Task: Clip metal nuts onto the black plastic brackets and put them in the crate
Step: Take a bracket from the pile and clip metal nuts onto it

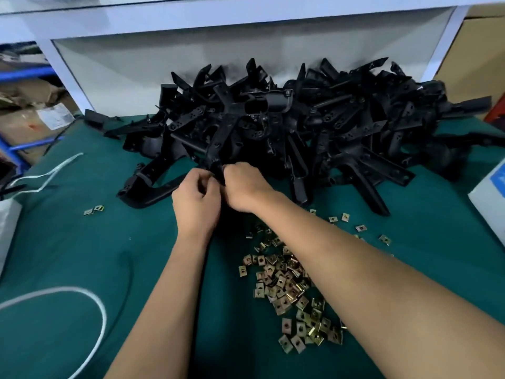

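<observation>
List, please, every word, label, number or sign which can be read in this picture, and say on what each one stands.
No text can be read here.
White label on the cardboard box at left: print too small and blurred.
Red mark on the same box: blurred, no letters clear.
White box at the right edge: a blue patch, no legible words.
Black plastic brackets and metal nuts: no markings visible.

White cord [90, 310] on green table cloth [82, 242]; cardboard boxes [27, 124] far left.
</observation>
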### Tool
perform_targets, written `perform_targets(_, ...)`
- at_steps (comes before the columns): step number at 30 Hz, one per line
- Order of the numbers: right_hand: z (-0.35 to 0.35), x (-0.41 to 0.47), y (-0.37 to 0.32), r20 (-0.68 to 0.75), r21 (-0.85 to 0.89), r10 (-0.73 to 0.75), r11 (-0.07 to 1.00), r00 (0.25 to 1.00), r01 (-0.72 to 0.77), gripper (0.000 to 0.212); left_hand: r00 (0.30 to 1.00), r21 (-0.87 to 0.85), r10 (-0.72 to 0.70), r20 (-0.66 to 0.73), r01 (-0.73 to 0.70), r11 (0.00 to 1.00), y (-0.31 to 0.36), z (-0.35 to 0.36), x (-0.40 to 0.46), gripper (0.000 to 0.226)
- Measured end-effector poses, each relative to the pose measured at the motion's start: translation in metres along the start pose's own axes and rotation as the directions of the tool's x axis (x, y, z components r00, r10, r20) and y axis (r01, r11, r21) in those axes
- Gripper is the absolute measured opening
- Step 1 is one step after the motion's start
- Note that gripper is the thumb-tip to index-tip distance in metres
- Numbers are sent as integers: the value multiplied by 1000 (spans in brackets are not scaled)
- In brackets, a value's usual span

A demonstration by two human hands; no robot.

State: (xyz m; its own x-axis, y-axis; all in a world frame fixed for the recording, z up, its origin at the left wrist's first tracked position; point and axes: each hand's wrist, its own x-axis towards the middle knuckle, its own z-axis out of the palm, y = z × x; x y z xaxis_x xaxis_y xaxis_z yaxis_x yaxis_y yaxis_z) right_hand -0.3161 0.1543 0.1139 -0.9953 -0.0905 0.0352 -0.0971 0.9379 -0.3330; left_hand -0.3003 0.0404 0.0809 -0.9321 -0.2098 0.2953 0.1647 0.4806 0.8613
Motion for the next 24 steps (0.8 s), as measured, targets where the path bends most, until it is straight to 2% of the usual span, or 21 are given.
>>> perform_targets(2,-1,3,1,27,39,21,999,999,-22,25,1000,8,3,4,-3,1000,-2,0,0,15)
perform_targets(4,-1,4,2,63,175,65,982,996,-75,37,1000,-8,15,1,-15,1000,-4,-3,-3,17)
perform_targets(8,-7,-4,8,59,464,137,873,989,-149,33,977,10,215,6,-215,977,-5,-8,-9,30)
perform_targets(10,-9,-15,11,66,557,167,812,984,-176,48,970,9,239,43,-240,971,-3,-6,-9,36)
perform_targets(15,-12,-38,19,-35,593,249,785,968,-180,30,981,-55,123,148,-116,992,-3,-6,-5,44)
perform_targets(17,-18,-50,22,-87,580,281,794,956,-181,30,969,37,190,161,-198,979,-2,-8,-7,48)
perform_targets(19,-24,-65,27,-130,618,290,772,948,-151,36,894,163,405,192,-436,885,2,-10,-16,49)
perform_targets(21,-29,-81,32,-142,666,265,739,954,-106,35,785,181,575,231,-615,767,8,-9,-26,45)
perform_targets(24,-29,-104,39,-128,740,193,671,973,-36,30,705,62,637,313,-684,727,19,-13,-41,44)
